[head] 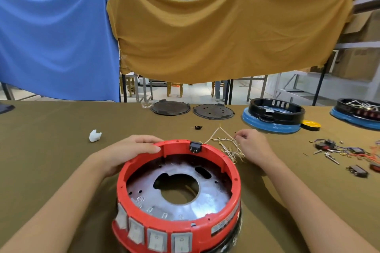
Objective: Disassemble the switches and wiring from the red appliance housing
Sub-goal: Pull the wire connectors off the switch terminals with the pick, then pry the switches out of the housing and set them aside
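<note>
- Housing (226, 172), the red ring, sits at 6 o'clock on the surface (51, 150), its open side up.
- My left hand (125, 150) lies on its rim at 10 o'clock, fingers (148, 146) flat and pressed together.
- My right hand (253, 146) pinches the white wiring (228, 146) just outside the rim at 1 o'clock.
- The black switch (195, 147) at 12 o'clock is, I judge, nearer to my right hand; four grey switches (156, 239) wait at 6 o'clock.

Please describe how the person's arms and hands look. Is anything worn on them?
Both arms are bare as far as the picture shows; no sleeves appear. The left hand and right hand wear no gloves, and no rings, watch or bracelet can be seen.
</note>
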The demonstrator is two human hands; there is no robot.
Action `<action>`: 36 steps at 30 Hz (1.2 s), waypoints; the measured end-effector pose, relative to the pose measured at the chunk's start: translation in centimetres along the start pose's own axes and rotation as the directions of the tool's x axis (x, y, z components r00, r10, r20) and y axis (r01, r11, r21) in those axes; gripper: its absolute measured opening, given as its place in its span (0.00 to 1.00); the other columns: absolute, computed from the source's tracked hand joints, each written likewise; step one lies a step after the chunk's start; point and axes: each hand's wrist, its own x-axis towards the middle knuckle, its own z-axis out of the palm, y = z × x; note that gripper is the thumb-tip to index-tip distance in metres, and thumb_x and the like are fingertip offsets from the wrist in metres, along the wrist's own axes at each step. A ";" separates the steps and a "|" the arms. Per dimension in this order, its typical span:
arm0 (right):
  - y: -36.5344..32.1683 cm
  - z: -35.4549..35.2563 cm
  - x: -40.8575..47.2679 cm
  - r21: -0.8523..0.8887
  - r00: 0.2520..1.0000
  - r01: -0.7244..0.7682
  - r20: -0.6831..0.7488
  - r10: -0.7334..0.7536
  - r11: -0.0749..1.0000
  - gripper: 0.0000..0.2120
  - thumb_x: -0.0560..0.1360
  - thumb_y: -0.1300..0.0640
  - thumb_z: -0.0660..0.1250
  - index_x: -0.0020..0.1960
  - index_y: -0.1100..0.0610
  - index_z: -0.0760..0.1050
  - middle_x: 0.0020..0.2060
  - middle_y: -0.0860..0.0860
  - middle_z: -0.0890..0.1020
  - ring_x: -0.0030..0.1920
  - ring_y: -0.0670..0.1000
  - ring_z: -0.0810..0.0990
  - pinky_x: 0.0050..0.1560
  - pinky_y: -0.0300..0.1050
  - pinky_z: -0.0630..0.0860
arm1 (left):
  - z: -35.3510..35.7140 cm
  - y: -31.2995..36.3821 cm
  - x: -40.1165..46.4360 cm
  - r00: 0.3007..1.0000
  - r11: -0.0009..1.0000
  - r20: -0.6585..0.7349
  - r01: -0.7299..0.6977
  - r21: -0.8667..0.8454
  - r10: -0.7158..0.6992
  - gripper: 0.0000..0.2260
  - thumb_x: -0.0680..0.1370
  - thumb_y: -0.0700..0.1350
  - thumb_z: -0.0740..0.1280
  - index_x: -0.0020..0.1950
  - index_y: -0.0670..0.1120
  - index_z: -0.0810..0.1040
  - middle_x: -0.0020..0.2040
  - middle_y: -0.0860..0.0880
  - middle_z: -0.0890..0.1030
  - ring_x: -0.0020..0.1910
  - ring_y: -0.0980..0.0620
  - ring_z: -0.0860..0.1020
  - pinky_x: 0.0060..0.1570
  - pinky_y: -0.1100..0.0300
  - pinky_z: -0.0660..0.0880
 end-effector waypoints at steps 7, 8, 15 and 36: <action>0.4 -0.8 -0.1 -0.181 0.978 0.069 -0.184 -0.102 0.981 0.14 0.83 0.58 0.61 0.65 0.59 0.78 0.56 0.57 0.80 0.56 0.56 0.77 0.56 0.48 0.72 | -0.2 -0.3 -0.6 0.998 0.997 -0.065 -0.010 -0.071 0.005 0.15 0.70 0.47 0.73 0.57 0.50 0.84 0.55 0.41 0.85 0.54 0.41 0.83 0.57 0.49 0.78; 0.3 -1.0 -0.4 -0.149 0.977 0.085 -0.180 -0.112 0.985 0.14 0.82 0.56 0.62 0.65 0.59 0.78 0.56 0.56 0.81 0.55 0.54 0.78 0.54 0.47 0.72 | -0.1 -0.4 -0.7 0.998 0.997 -0.060 -0.011 -0.081 0.006 0.15 0.71 0.46 0.73 0.57 0.50 0.84 0.55 0.41 0.85 0.54 0.41 0.83 0.56 0.49 0.78; -1.4 0.4 -2.2 -0.373 0.960 0.217 0.251 -0.127 0.902 0.18 0.78 0.43 0.68 0.63 0.52 0.80 0.55 0.51 0.81 0.50 0.50 0.78 0.48 0.44 0.76 | 0.3 -0.2 -0.9 0.999 0.992 -0.039 -0.014 -0.122 0.009 0.19 0.70 0.44 0.69 0.60 0.49 0.83 0.57 0.39 0.83 0.58 0.37 0.81 0.61 0.44 0.76; -5.4 -0.6 -4.9 0.589 0.944 0.213 0.082 -0.320 0.780 0.09 0.84 0.58 0.58 0.59 0.50 0.74 0.36 0.51 0.82 0.35 0.47 0.76 0.39 0.43 0.76 | 2.3 1.7 -2.0 0.999 0.995 -0.023 -0.042 0.093 0.045 0.17 0.82 0.37 0.60 0.64 0.55 0.78 0.61 0.52 0.81 0.58 0.51 0.81 0.61 0.53 0.77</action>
